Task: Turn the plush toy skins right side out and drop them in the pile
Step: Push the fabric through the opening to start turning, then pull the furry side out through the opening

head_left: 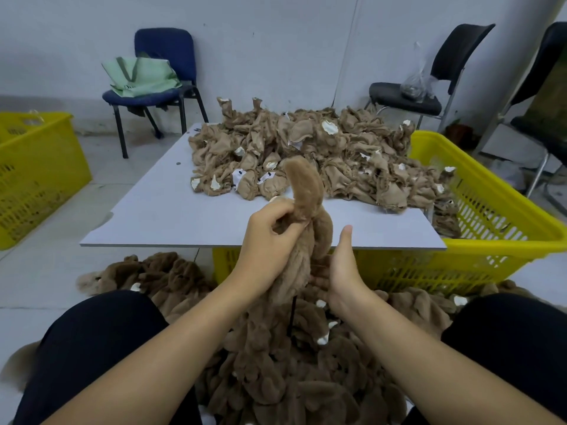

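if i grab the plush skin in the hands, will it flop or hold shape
Probably floppy: the plush skin drapes limply below the left hand and right hand. Likely light, pinched easily. Its furry face seems unlikely to slip.

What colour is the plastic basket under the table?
Yellow plastic lattice basket, clearest in the head view.
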`<state>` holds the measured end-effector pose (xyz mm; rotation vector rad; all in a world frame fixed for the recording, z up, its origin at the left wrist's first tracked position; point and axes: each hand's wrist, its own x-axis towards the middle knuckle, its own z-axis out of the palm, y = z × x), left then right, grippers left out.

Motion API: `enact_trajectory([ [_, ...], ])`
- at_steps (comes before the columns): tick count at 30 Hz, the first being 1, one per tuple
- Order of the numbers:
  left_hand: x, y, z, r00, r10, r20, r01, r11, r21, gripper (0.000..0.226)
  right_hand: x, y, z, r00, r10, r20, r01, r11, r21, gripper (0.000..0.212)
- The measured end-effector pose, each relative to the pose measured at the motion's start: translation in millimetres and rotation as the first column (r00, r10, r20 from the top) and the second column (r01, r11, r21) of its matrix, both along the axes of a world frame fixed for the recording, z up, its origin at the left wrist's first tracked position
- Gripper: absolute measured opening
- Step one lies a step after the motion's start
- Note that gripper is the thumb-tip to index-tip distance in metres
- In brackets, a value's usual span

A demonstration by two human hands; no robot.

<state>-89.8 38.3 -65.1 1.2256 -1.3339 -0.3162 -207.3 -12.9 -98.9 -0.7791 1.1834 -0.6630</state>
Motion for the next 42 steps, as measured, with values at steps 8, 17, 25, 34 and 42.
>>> enact_trajectory([
  [8, -15, 3, 3, 0.946, 0.071, -0.315, -0.119, 0.984, -0.136, 0.018, 1, -4, 15, 0.905, 0.238, 0.353, -0.113, 0.934, -0.34, 0.078],
  [17, -36, 2, -20, 0.745, 0.021, -0.667, 0.008, 0.999, 0.041, 0.049, 1, -7, 25, 0.936, 0.232, 0.263, -0.063, 0.849, -0.525, 0.032],
  [25, -50, 3, -37, 0.648, 0.194, -0.736, 0.084, 0.943, 0.323, 0.042, 8, -16, 35, 0.977, 0.213, -0.025, -0.154, 0.61, -0.778, 0.037],
  [34, 21, 6, 15, 0.879, 0.396, 0.265, -0.37, 0.918, -0.147, 0.052, 15, -13, 36, 0.956, 0.276, -0.1, -0.225, 0.469, -0.854, 0.037],
  [42, 30, 2, 19, 0.805, 0.058, 0.59, -0.142, 0.985, 0.097, 0.018, 1, -19, 33, 0.895, 0.381, -0.234, -0.404, 0.466, -0.787, 0.035],
])
